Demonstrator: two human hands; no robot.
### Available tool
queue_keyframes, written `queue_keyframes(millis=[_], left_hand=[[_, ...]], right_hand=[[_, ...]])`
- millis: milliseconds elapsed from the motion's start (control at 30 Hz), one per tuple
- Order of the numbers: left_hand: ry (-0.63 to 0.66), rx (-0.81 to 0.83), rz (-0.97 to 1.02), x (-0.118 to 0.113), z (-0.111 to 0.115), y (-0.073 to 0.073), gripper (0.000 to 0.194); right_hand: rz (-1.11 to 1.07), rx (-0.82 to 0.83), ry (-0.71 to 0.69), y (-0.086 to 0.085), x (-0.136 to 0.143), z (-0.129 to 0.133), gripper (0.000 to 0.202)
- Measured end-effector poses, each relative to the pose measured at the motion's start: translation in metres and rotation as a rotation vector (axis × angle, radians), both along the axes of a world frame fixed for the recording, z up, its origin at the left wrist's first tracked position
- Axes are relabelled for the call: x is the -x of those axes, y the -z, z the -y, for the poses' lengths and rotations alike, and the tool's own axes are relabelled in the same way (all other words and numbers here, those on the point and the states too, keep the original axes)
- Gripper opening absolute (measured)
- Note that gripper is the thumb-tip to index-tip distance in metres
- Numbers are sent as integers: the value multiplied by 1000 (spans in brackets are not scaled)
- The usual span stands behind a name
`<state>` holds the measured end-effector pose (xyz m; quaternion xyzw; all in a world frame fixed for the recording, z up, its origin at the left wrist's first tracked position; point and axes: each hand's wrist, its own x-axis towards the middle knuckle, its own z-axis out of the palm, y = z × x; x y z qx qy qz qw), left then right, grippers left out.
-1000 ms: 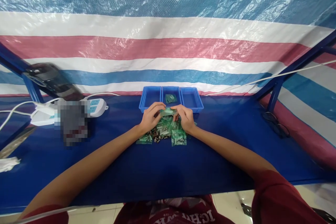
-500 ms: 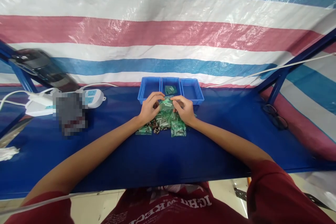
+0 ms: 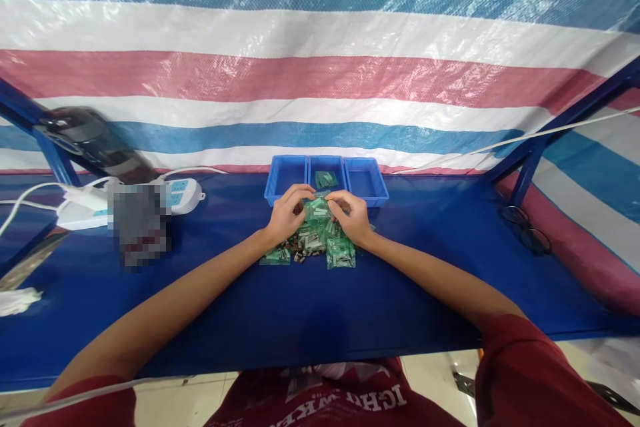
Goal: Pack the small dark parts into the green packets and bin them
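Observation:
My left hand [image 3: 289,215] and my right hand [image 3: 351,215] face each other over a pile of small green plastic packets. Between their fingertips is a green packet [image 3: 317,211] with small pale pieces inside, pinched at its top edge from both sides. Below it lie more green packets [image 3: 341,253] and a heap of small brown and metallic pieces [image 3: 300,250]. Just behind my hands stand three blue trays [image 3: 367,181] side by side. The middle one holds a green packet [image 3: 327,179]; nothing shows in the outer two.
At the left are a white power strip [image 3: 185,196] with cables, a blurred dark object [image 3: 137,220] and a dark bottle-like thing [image 3: 95,140]. A pair of glasses [image 3: 527,230] lies at the right of the blue table [image 3: 215,320]. Striped sheeting hangs behind.
The view has tilted slightly, so everything sits a little lower. Both hands keep their pinch near the packet's top edge, with only slight movement.

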<state>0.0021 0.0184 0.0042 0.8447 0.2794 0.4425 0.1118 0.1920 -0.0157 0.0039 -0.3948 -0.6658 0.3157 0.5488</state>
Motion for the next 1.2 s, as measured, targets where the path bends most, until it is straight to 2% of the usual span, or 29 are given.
queue_keyframes(millis=[167, 367, 600, 733, 933, 1200], left_hand=[[0, 17, 5, 0, 0, 1, 20], [-13, 3, -11, 0, 2, -2, 22], [-12, -4, -28, -1, 3, -4, 22], [-16, -8, -25, -2, 3, -4, 19], [-17, -18, -21, -2, 3, -4, 23], [-20, -17, -32, -1, 2, -1, 23]], right_hand=[[19, 5, -14, -1, 0, 0, 21], [49, -18, 36, -2, 3, 0, 18], [-36, 28, 78, 3, 3, -2, 18], [2, -12, 96, 5, 3, -2, 18], [72, -121, 59, -1, 4, 3, 13], [100, -79, 43, -1, 4, 2, 16]])
